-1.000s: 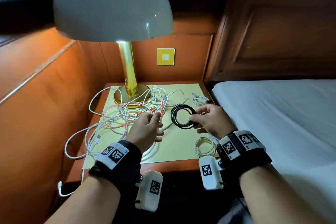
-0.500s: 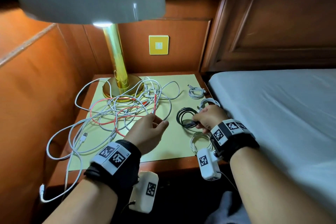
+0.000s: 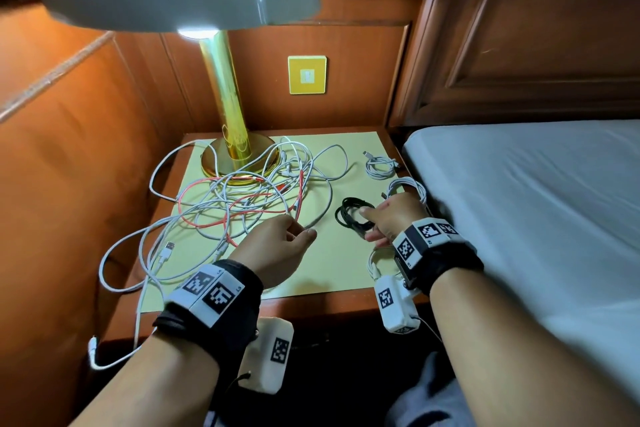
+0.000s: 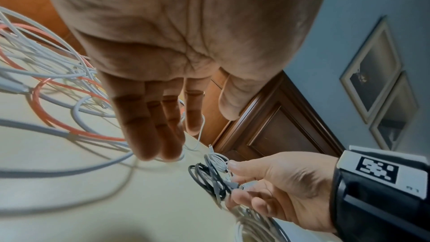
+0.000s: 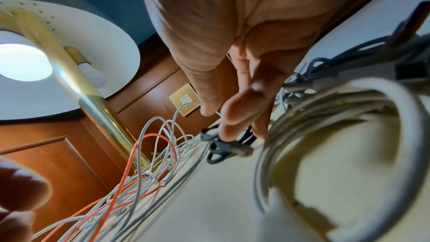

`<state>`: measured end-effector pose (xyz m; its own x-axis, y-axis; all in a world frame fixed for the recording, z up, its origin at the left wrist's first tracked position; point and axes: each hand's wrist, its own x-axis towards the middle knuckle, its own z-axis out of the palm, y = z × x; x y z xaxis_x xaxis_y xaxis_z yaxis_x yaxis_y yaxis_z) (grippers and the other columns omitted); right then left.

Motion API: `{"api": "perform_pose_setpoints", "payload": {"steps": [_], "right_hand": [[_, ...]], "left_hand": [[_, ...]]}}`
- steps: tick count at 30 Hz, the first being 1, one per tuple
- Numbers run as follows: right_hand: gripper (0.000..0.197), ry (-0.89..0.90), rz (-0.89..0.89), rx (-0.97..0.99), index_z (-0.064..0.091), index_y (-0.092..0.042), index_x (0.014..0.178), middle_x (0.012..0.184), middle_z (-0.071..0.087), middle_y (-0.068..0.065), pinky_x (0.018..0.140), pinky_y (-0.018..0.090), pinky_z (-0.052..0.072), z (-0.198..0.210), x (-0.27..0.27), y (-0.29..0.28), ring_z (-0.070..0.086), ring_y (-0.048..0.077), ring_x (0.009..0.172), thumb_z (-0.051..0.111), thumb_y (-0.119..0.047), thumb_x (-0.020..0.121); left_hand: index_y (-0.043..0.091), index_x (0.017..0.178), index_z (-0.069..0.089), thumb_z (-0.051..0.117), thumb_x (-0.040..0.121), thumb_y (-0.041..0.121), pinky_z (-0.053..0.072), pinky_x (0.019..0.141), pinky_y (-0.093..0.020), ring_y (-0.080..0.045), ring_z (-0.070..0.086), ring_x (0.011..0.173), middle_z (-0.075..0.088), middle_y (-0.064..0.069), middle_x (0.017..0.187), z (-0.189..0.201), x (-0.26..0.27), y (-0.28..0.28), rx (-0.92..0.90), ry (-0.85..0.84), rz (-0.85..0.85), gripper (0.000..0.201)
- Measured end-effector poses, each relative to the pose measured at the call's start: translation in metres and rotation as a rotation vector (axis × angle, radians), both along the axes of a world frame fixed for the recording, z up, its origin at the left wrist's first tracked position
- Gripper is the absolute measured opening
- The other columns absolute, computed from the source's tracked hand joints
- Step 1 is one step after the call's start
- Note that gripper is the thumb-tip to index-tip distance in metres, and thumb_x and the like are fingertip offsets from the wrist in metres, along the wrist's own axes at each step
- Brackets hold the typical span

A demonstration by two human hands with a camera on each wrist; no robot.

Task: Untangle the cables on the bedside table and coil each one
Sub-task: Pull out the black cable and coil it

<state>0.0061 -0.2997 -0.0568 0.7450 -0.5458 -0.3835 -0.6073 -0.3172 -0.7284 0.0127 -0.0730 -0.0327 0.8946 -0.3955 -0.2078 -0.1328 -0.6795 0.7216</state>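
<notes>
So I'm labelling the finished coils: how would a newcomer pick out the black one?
Start at the gold lamp on the bedside table and look right, toward the bed. The black cable lies coiled on the yellow mat under the right hand, whose fingers pinch it. It is the only dark coil; the others are white.

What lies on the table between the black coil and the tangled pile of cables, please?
In the head view, only bare yellow mat separates the black coil from the tangle.

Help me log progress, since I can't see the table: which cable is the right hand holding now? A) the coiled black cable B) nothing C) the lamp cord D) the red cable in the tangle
A: the right hand pinches the coiled black cable, low over the bedside table, apart from the tangle.
</notes>
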Motion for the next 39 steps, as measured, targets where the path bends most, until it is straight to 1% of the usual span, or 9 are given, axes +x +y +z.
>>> {"api": "perform_pose_setpoints", "payload": {"steps": [3, 6, 12, 17, 25, 29, 32, 35, 39], "right_hand": [[0.05, 0.028, 0.07, -0.148, 0.058, 0.001, 0.119, 0.065, 0.073, 0.009, 0.055, 0.029, 0.057, 0.012, -0.005, 0.001, 0.069, 0.013, 0.047, 0.067, -0.041, 0.093], [0.045, 0.035, 0.107, -0.264, 0.063, -0.002, 0.113, 0.06, 0.072, 0.006, 0.067, 0.033, 0.061, 0.023, -0.011, 0.001, 0.067, 0.012, 0.048, 0.062, -0.043, 0.094], [0.036, -0.048, 0.158, -0.378, 0.071, -0.004, 0.075, 0.06, 0.071, 0.008, 0.073, 0.04, 0.06, 0.039, -0.013, 0.012, 0.066, 0.024, 0.058, 0.066, -0.036, 0.091], [0.024, -0.077, 0.259, -0.305, 0.063, -0.018, 0.077, 0.06, 0.07, 0.004, 0.071, 0.037, 0.059, 0.037, -0.003, 0.05, 0.067, 0.019, 0.06, 0.071, -0.039, 0.087], [0.039, 0.06, 0.564, -0.372, 0.073, -0.01, 0.082, 0.071, 0.075, 0.002, 0.057, 0.023, 0.047, 0.039, 0.004, 0.099, 0.06, 0.01, 0.052, 0.065, -0.047, 0.092], [0.035, 0.051, 0.635, -0.334, 0.07, -0.009, 0.082, 0.071, 0.075, 0.004, 0.066, 0.031, 0.054, 0.04, 0.01, 0.115, 0.068, 0.014, 0.063, 0.066, -0.043, 0.091], [0.033, 0.073, 0.705, -0.286, 0.069, -0.01, 0.084, 0.073, 0.075, 0.005, 0.057, 0.028, 0.05, 0.038, 0.01, 0.125, 0.073, 0.017, 0.072, 0.07, -0.043, 0.089], [0.038, 0.114, 0.798, -0.27, 0.07, -0.008, 0.087, 0.075, 0.076, 0.007, 0.056, 0.028, 0.048, 0.034, 0.01, 0.138, 0.074, 0.02, 0.075, 0.071, -0.045, 0.088], [0.035, 0.164, 0.91, -0.281, 0.068, -0.01, 0.094, 0.083, 0.077, 0.009, 0.054, 0.025, 0.045, 0.031, 0.01, 0.158, 0.073, 0.019, 0.08, 0.068, -0.045, 0.09]], "left_hand": [[0.02, 0.083, 0.06, 0.056, 0.097, 0.044, 0.058, 0.081, -0.048, -0.024, 0.069, 0.083, 0.07, -0.003, 0.084, 0.008, 0.007, 0.015, 0.01, -0.033, 0.049, 0.028], [0.016, 0.085, 0.061, 0.056, 0.098, 0.042, 0.058, 0.08, -0.048, -0.026, 0.068, 0.083, 0.069, -0.005, 0.082, 0.011, 0.018, 0.042, 0.056, -0.075, 0.146, 0.029], [0.013, 0.084, 0.063, 0.058, 0.097, 0.041, 0.059, 0.078, -0.05, -0.028, 0.07, 0.077, 0.071, -0.008, 0.076, 0.005, 0.027, 0.073, 0.092, -0.064, 0.233, 0.031], [0.018, 0.081, 0.063, 0.064, 0.093, 0.04, 0.059, 0.08, -0.048, -0.028, 0.069, 0.081, 0.07, -0.005, 0.078, 0.003, 0.029, 0.087, 0.125, -0.075, 0.273, 0.026], [0.02, 0.088, 0.06, 0.067, 0.09, 0.037, 0.046, 0.074, -0.033, -0.025, 0.061, 0.088, 0.065, 0.001, 0.087, 0.006, 0.032, 0.126, 0.228, -0.208, 0.485, 0.018], [0.007, 0.103, 0.063, 0.07, 0.087, 0.046, 0.042, 0.068, -0.035, -0.036, 0.062, 0.093, 0.066, -0.016, 0.099, -0.004, 0.039, 0.161, 0.439, -0.055, 0.554, 0.042], [0.0, 0.087, 0.07, 0.067, 0.088, 0.05, 0.049, 0.065, -0.037, -0.038, 0.066, 0.085, 0.069, -0.02, 0.085, -0.013, 0.038, 0.17, 0.472, 0.031, 0.472, 0.05], [0.012, 0.061, 0.061, 0.07, 0.089, 0.041, 0.038, 0.056, -0.029, -0.029, 0.061, 0.07, 0.065, -0.007, 0.066, -0.014, 0.035, 0.178, 0.384, 0.021, 0.522, 0.041], [0.016, 0.064, 0.059, 0.069, 0.091, 0.033, 0.039, 0.063, -0.03, -0.029, 0.057, 0.074, 0.064, -0.006, 0.072, -0.012, 0.03, 0.193, 0.36, 0.001, 0.565, 0.033]]}}
